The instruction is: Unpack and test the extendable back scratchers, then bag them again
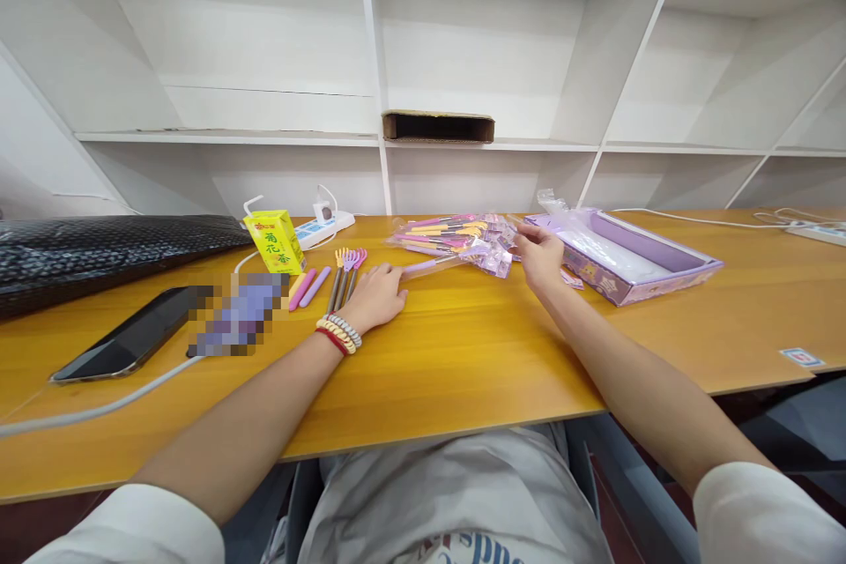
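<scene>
My left hand (378, 295), with bracelets at its wrist, grips the near end of a clear-wrapped purple stick (429, 264). My right hand (540, 256) is at the right side of the pile of wrapped sticks (449, 233); its fingers are pressed together, and what they hold is too small to tell. Several unwrapped back scratchers with claw-shaped heads (342, 273) lie just left of my left hand. Beside them are pink and purple handles (315, 287). The purple open box (648, 286) with clear plastic in it stands right of my right hand.
A yellow drink carton (275, 242) and a white power strip (325, 229) stand behind the handles. Two phones, one black (129, 335), a cable and a black wrapped bundle (119, 251) lie at the left. White shelves rise behind the table, with a cardboard box (438, 127) on one.
</scene>
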`<state>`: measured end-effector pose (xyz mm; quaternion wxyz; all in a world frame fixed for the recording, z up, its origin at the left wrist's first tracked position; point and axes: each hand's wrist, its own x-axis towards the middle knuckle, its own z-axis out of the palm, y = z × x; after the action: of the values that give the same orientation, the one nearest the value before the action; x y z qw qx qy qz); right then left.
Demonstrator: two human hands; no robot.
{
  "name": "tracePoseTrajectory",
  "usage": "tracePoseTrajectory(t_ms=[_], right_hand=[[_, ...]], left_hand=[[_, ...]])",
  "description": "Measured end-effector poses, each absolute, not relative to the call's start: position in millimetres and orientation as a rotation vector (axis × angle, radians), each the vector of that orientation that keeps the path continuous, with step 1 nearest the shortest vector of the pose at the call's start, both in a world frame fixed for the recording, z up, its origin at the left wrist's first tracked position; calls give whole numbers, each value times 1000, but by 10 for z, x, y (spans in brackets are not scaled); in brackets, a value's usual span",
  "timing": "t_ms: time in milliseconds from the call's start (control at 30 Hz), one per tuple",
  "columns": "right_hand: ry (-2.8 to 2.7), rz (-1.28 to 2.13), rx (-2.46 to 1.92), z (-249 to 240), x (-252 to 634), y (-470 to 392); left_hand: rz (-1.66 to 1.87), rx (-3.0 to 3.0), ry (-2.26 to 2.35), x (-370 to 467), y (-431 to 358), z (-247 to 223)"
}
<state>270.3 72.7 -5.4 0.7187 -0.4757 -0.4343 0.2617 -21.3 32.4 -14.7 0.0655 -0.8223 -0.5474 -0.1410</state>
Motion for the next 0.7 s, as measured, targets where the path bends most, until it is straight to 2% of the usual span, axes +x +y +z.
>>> tracePoseTrajectory(t_ms=[233,467,700], right_hand=[[-735,745,-1143,-19,2690,710],[-965,1029,-1503,-36,2809,711],[-1197,965,-1701,-93,2887,715]], left_hand=[[-329,-2494,-1702,-174,277,-107],[-301,-2494,-1705,-187,275,-73],[-317,-2520,-1752,-207,295,-82]])
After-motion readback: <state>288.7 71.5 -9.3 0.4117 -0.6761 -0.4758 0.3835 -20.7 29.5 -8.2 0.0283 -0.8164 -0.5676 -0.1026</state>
